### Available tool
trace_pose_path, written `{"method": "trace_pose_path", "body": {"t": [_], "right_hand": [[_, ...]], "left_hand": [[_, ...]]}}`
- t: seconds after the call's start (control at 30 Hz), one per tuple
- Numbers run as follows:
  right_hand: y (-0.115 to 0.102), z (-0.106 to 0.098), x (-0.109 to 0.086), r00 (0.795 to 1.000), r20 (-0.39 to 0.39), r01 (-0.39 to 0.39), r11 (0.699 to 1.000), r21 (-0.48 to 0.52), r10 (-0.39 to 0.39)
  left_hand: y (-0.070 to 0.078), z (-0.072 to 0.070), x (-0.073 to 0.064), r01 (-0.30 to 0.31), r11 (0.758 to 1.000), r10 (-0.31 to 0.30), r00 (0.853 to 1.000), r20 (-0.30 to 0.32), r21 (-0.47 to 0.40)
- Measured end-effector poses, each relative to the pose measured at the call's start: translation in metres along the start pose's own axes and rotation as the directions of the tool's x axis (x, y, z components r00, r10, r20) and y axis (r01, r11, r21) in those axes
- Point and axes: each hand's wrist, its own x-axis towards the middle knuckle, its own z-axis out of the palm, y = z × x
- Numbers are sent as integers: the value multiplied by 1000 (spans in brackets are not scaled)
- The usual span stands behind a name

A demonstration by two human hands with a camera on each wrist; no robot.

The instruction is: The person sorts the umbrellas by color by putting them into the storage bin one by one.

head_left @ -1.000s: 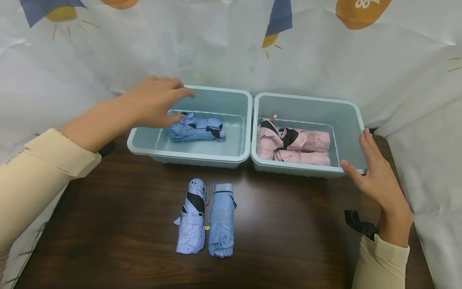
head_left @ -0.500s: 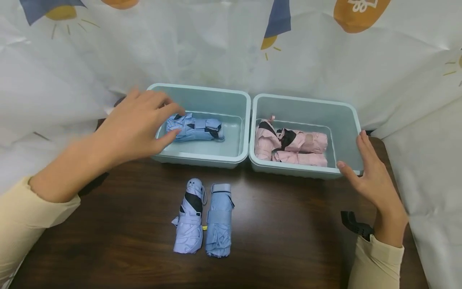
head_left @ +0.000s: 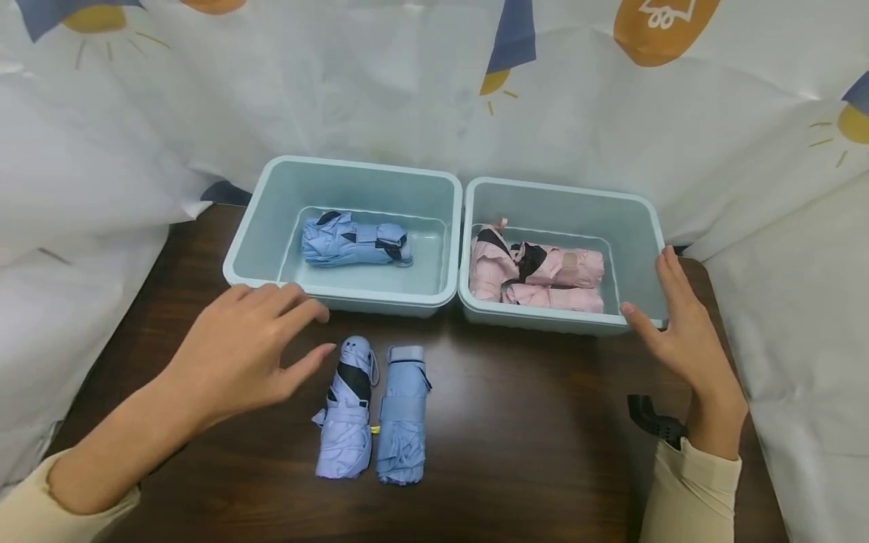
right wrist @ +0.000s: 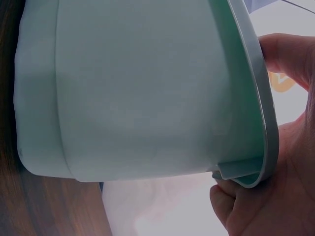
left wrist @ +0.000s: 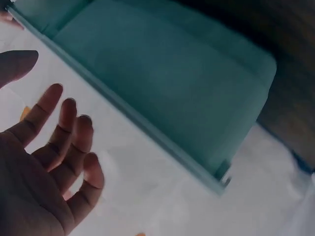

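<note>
My left hand [head_left: 247, 354] hovers over the table just in front of the left blue bin [head_left: 234, 260], fingers loosely bent and holding nothing. To its right lie two folded umbrellas, a lavender one [head_left: 345, 430] and a blue one [head_left: 400, 430], side by side and lengthwise. Another folded blue umbrella [head_left: 356, 241] lies inside the left bin. My right hand [head_left: 689, 343] rests against the front right corner of the right bin [head_left: 543, 313], its thumb at the front rim and its fingers along the right side. In that bin lie three folded pink umbrellas [head_left: 570, 265].
The bins stand side by side at the back of the dark wooden table [head_left: 516, 437]. A white patterned curtain [head_left: 380, 90] hangs close behind them and also encloses the left and right sides.
My left hand has drawn back from over the left bin toward the table's front, with nothing in it. My right hand stays at its bin corner. The view shifts slightly; the umbrellas stay put.
</note>
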Motion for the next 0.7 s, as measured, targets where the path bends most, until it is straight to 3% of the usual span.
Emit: {"method": "trace_pose_path", "body": {"t": [0.1, 0.17, 0.23, 0.37, 0.6, 0.7], "right_hand": [[1, -1, 0, 1000, 2, -4, 1000, -3, 4], [1, -2, 0, 1000, 2, -3, 1000, -3, 3], [1, -2, 0, 1000, -1, 0, 1000, -1, 0], [1, -3, 0, 1000, -3, -4, 1000, 4, 4], [0, -1, 0, 1000, 3, -4, 1000, 4, 4], [1, 0, -1, 1000, -4, -3, 1000, 7, 3]], "left_hand": [[9, 13, -11, 78, 997, -77, 995, 58, -13], [15, 22, -18, 164, 986, -159, 979, 125, -29], [21, 32, -23, 266, 963, -251, 945, 212, -46], [31, 53, -31, 454, 885, -393, 848, 355, -103], [45, 76, -47, 618, 755, -456, 735, 501, -219], [50, 84, -51, 666, 702, -467, 698, 543, -252]]}}
